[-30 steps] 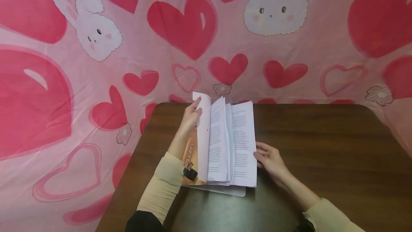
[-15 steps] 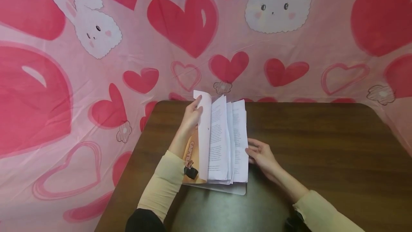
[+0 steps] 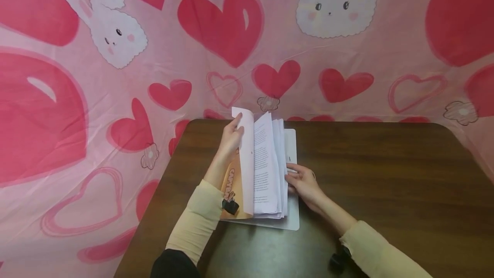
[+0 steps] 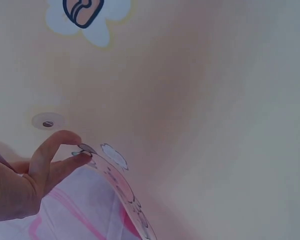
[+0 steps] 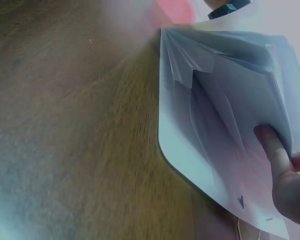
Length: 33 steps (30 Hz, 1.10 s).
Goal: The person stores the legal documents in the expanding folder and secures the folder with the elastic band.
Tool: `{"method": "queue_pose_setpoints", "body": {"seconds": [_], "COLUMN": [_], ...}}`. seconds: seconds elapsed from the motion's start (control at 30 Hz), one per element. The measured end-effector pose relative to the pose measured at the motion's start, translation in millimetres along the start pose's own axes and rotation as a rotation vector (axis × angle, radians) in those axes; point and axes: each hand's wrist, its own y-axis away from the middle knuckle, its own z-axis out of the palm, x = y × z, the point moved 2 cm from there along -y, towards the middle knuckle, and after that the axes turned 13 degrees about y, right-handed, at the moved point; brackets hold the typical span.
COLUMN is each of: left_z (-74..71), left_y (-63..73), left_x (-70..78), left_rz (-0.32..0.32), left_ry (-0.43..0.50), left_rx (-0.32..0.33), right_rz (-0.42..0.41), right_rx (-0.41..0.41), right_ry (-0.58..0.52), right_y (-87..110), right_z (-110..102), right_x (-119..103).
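A document folder with a tan printed cover (image 3: 235, 183) and white inner side lies on the table, its front cover raised. My left hand (image 3: 230, 136) pinches the cover's upper edge; the left wrist view shows thumb and fingertips meeting on the bent cover edge (image 4: 122, 185). Inside stands a stack of printed papers (image 3: 264, 166), fanned a little. At the right edge of the stack my right hand (image 3: 306, 185) grips the sheets, with a digit pressed on the paper (image 5: 250, 100) in the right wrist view. The folder's white back cover (image 3: 292, 220) sticks out beneath the papers.
The brown wooden table (image 3: 386, 175) carries the folder near its left side. Behind it hangs a pink cloth (image 3: 216, 55) printed with hearts and rabbits. A black wrist camera (image 3: 230, 206) sits by the left sleeve, overlapping the cover in the head view.
My right hand has moved left with the sheets it holds, bringing them in against the stack and uncovering more of the white back cover. My left hand stays at the raised cover.
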Motion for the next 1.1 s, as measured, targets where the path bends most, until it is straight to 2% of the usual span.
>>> {"method": "queue_pose_setpoints", "body": {"seconds": [0.23, 0.43, 0.7, 0.97, 1.1], "left_z": [1.8, -1.3, 2.4, 6.9, 7.2], "left_y": [0.6, 1.2, -1.3, -1.1, -2.5], "left_x": [-1.2, -2.3, -8.8, -13.4, -13.8], "left_rz": [0.009, 0.009, 0.0, -0.022, -0.027], "left_ry": [0.047, 0.022, -0.053, 0.013, -0.002], "left_rx": [-0.021, 0.008, 0.025, 0.023, 0.028], "right_rz": [-0.023, -0.032, -0.028, -0.018, -0.011], "right_rx": [-0.05, -0.091, -0.063, -0.023, -0.018], "right_ry": [-0.069, -0.1, -0.086, -0.071, -0.074], "right_y": [-8.1, -15.3, -17.9, -18.3, -17.7], "right_z": [7, 10, 16, 19, 18], "right_x": [3, 5, 6, 7, 9]}}
